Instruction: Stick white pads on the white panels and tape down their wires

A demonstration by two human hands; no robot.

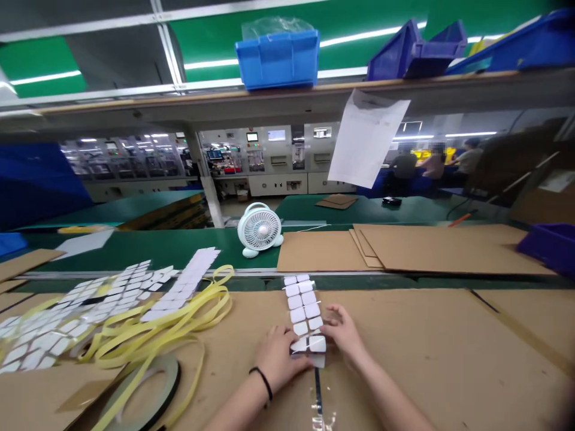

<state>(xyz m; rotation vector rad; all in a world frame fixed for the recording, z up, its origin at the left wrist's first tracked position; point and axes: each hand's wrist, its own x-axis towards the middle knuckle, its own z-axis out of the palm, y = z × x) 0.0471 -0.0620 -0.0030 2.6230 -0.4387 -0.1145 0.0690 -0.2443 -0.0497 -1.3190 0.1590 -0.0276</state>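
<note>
Room over the cardboard sheet (426, 347) right of the right hand (344, 332), yellow tape strips (179, 317) blocking leftward

A round white desk fan (259, 230) stands on a green tabletop (166, 248), beside flat brown cardboard sheets (449, 248), and a small black device (392, 202) lies farther back. A bright blue plastic bin (277, 60) and dark blue bins (415, 51) sit on a long overhead shelf (269, 99), and a white paper sheet (366, 137) hangs below it. Beyond, pale grey automated machines (269, 152) line the wall, and co-workers (433, 164) sit at the far right.
</note>
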